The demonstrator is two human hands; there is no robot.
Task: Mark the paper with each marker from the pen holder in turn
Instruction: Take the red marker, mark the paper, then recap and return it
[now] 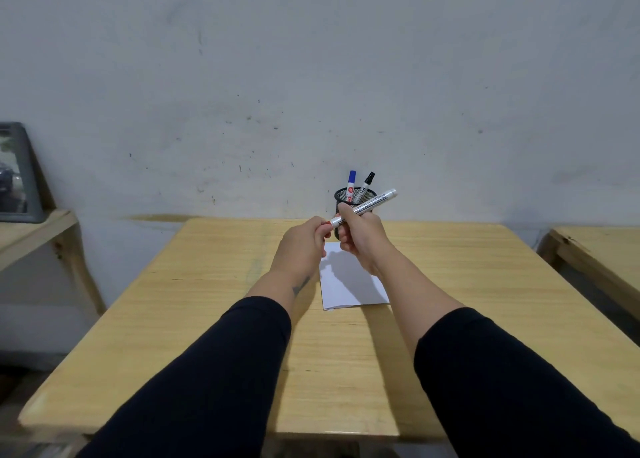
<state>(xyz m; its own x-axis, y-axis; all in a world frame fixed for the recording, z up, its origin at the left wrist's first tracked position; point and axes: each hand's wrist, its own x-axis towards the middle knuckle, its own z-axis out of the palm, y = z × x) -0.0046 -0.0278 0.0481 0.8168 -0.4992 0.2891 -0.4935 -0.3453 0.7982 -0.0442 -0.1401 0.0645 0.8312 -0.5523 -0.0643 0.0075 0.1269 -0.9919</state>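
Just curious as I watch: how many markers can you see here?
3. A blue-capped marker and a black-capped marker stand in the holder; a red-capped marker is held in both hands above the paper. Shorter ones could hide inside.

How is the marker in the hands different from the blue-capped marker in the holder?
The held marker has a red cap end and lies slanted between the left hand and right hand; the blue-capped marker stands nearly upright in the pen holder, untouched. Both have pale printed barrels.
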